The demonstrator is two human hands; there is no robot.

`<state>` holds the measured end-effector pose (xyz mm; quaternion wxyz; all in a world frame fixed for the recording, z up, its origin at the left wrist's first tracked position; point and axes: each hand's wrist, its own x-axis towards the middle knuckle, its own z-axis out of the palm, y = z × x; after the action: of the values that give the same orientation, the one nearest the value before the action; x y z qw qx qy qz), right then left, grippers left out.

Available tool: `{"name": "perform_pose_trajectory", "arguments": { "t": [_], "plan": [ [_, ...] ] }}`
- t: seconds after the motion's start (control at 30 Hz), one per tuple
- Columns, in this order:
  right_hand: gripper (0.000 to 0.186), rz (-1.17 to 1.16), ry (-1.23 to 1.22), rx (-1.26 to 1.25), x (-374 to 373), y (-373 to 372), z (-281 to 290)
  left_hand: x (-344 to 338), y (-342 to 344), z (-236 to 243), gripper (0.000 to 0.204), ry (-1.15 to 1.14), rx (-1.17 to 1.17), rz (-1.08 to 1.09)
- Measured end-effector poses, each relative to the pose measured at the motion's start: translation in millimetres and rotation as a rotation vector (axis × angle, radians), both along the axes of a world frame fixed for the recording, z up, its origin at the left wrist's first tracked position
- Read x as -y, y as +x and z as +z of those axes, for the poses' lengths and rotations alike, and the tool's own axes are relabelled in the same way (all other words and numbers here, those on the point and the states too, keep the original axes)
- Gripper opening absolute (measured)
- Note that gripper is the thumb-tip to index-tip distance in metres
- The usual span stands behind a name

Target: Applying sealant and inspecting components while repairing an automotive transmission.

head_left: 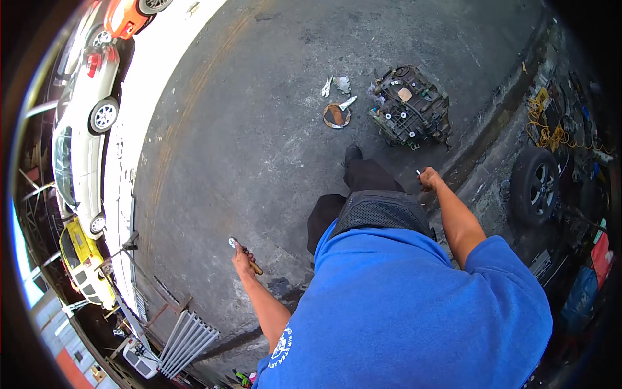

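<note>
Low on the left, my left hand (243,260) is closed round a tool with a shiny metal head (232,242) and a brown handle end. My right hand (428,179) is closed on a small object with a bright, silvery tip (418,172); the rest is hidden by the fingers. Ahead of my feet, a gearbox-like metal assembly (424,107) lies on the floor, apart from both hands. To its left are a round, ring-edged part (336,116) with a brown middle, a white-and-grey piece (348,103), a pliers-like silver tool (327,87) and a crumpled clear plastic scrap (342,84).
A wheel with a tyre (535,187) lies at the right, near a tangled yellow hose (551,133). A dirty channel (483,142) runs along that side. At the far left stand a silver car (84,149) and a yellow vehicle (84,262). Grey metal bars (188,343) are at lower left.
</note>
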<state>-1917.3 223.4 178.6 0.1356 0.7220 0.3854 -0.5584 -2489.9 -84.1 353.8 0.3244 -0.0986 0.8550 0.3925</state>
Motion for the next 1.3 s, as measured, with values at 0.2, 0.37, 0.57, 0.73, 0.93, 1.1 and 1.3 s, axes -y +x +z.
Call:
{"name": "perform_pose_trajectory", "arguments": {
  "t": [0.2,0.37,0.57,0.73,0.93,1.1,1.3],
  "plan": [
    [0.021,-0.27,0.189,-0.247,-63,-146,60,-200,-74,5,0.049,0.099,0.066,-0.388],
    [0.02,-0.466,0.386,-0.313,-96,-210,95,-353,-99,-31,0.049,0.099,0.135,-0.766],
    [0.024,-0.781,0.447,-0.041,-41,-258,91,-485,-115,-59,0.047,0.002,0.155,-1.307],
    [0.026,-0.801,0.421,0.009,-22,-335,105,-551,-101,-39,0.048,-0.023,0.277,-1.635],
    [0.026,-0.952,0.378,-0.163,-37,-386,54,-585,-21,-112,0.053,-0.065,0.249,-2.065],
    [0.023,-0.865,0.326,-0.153,-54,-400,-115,-592,33,-300,0.053,-0.08,0.169,-2.347],
    [0.025,-0.753,0.11,0.087,-46,-348,-326,-556,118,-506,0.058,-0.183,0.208,-2.473]
  ]
}}
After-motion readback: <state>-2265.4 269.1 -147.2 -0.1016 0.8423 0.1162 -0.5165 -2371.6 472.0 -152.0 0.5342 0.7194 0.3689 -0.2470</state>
